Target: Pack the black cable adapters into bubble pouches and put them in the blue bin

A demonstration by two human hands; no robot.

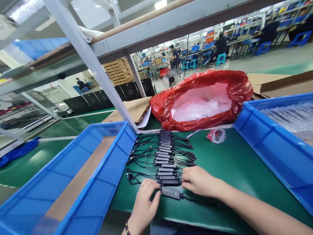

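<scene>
A grey in-line controller with small buttons point(170, 192) lies on the green table at the near end of a column of similar slim controllers point(167, 174). Black cables come out of both ends of each. My left hand point(146, 199), with a beaded bracelet at the wrist, is at the left end of the nearest controller, its fingers curled round the short cable there. At the right ends of the column's near controllers is my right hand point(199, 180). Its fingers are bent inward, and what they grip is hidden. The nearest controller's right cable point(195, 199) runs below that hand.
Blue bins stand at left point(114, 163) and right point(271, 143), the right one holding plastic-wrapped items. Behind the column sits a red plastic bag point(161, 111). A pen point(193, 133) and a small clear roll point(217, 135) lie nearby. A shelf post point(97, 68) rises at left.
</scene>
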